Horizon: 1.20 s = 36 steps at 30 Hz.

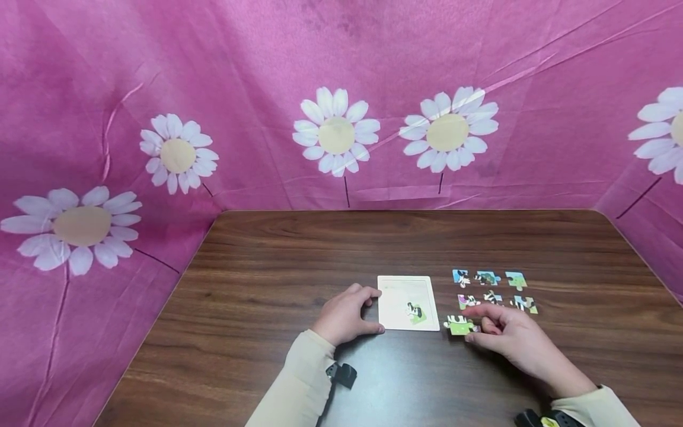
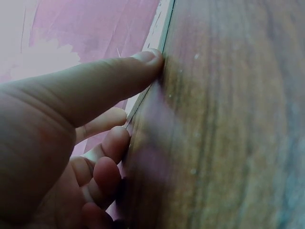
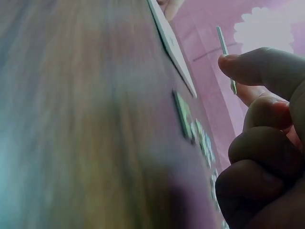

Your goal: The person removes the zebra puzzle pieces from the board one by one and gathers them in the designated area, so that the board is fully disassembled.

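Observation:
A square white puzzle board (image 1: pixel 397 305) lies on the table with one green, black and white jigsaw piece (image 1: pixel 418 315) in its lower right part. My left hand (image 1: pixel 344 314) rests at the board's left edge, thumb by the near corner and index finger farther up. In the left wrist view its thumb (image 2: pixel 114 78) lies straight against the edge. My right hand (image 1: pixel 514 338) pinches a green jigsaw piece (image 1: pixel 459 326) between thumb and index finger, just right of the board. The right wrist view shows this jigsaw piece (image 3: pixel 222 42) edge-on, raised off the table.
Several loose jigsaw pieces (image 1: pixel 487 277) lie in rows right of the board, some partly hidden by my right hand. Another green piece (image 3: pixel 182 112) shows low on the table in the right wrist view. A pink cloth (image 1: pixel 256 107) with white daisies stands around the wooden table (image 1: pixel 267 255).

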Each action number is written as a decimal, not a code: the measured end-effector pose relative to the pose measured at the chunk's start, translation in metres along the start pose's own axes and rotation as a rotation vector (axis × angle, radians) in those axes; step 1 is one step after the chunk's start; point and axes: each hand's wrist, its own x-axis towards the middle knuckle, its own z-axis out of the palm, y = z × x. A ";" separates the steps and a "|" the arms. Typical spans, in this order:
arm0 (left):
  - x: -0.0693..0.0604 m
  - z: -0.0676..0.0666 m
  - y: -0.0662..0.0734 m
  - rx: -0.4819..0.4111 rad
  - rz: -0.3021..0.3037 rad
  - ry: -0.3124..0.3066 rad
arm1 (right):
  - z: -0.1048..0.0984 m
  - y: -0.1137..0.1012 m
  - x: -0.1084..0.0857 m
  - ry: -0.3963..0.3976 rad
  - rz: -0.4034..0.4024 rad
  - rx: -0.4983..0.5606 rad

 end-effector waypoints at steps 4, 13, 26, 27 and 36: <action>0.000 0.000 0.000 0.011 -0.002 -0.007 | -0.004 0.012 -0.007 0.027 0.001 -0.009; -0.001 0.001 -0.002 0.009 0.023 0.013 | -0.014 0.026 -0.019 0.059 0.005 -0.006; -0.001 0.002 -0.001 0.008 0.017 -0.005 | -0.038 0.048 -0.029 0.058 0.055 -0.060; 0.000 0.002 -0.001 0.007 0.016 -0.006 | -0.038 0.049 -0.029 0.051 0.054 -0.056; -0.001 0.002 -0.002 -0.007 0.021 0.006 | -0.040 0.054 -0.029 0.006 0.046 -0.100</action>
